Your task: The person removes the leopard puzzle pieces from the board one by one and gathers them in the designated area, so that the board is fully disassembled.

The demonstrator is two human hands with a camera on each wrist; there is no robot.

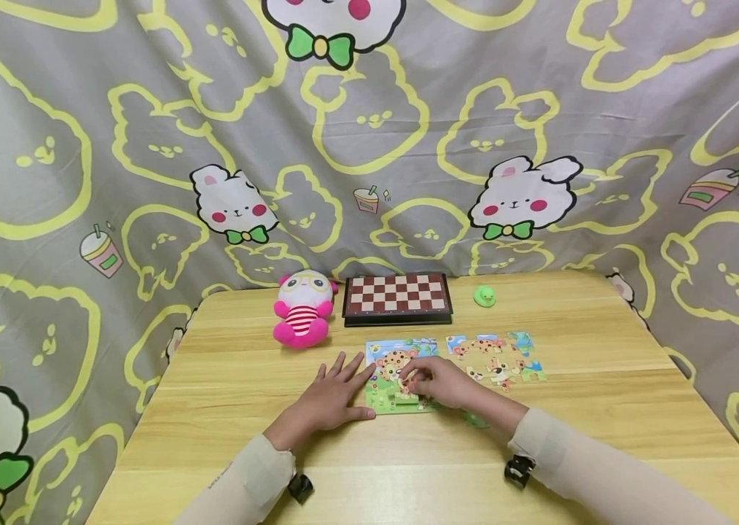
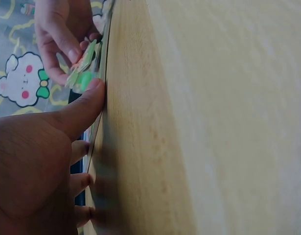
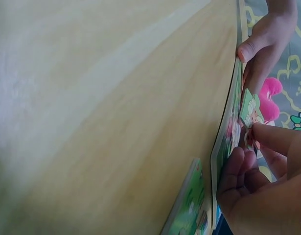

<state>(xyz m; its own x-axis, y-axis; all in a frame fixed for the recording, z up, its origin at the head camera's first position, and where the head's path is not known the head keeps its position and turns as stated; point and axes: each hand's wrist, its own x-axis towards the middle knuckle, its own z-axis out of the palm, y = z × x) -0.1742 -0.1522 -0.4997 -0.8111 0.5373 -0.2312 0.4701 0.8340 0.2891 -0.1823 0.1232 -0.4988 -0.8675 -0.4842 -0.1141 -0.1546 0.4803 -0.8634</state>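
Note:
A picture puzzle board (image 1: 379, 402) with a spotted cartoon leopard lies on the table. My left hand (image 1: 329, 399) rests spread at its left side, thumb and fingertips touching the border. Over the board, my right hand (image 1: 446, 383) pinches a puzzle piece (image 3: 251, 111) between thumb and fingers. That piece is green with orange and white parts, and stands tilted above the surface. Right of the board lie several other puzzle pieces (image 1: 499, 370) with matching leopard art. A green piece (image 1: 474, 419) shows partly beneath my right forearm.
Toward the back of the wooden table (image 1: 225, 437) stand a pink and white plush toy (image 1: 304, 313), a checkered game board (image 1: 398, 295) and a small green duck figure (image 1: 485, 296). A patterned curtain (image 1: 343, 240) hangs behind and around the table.

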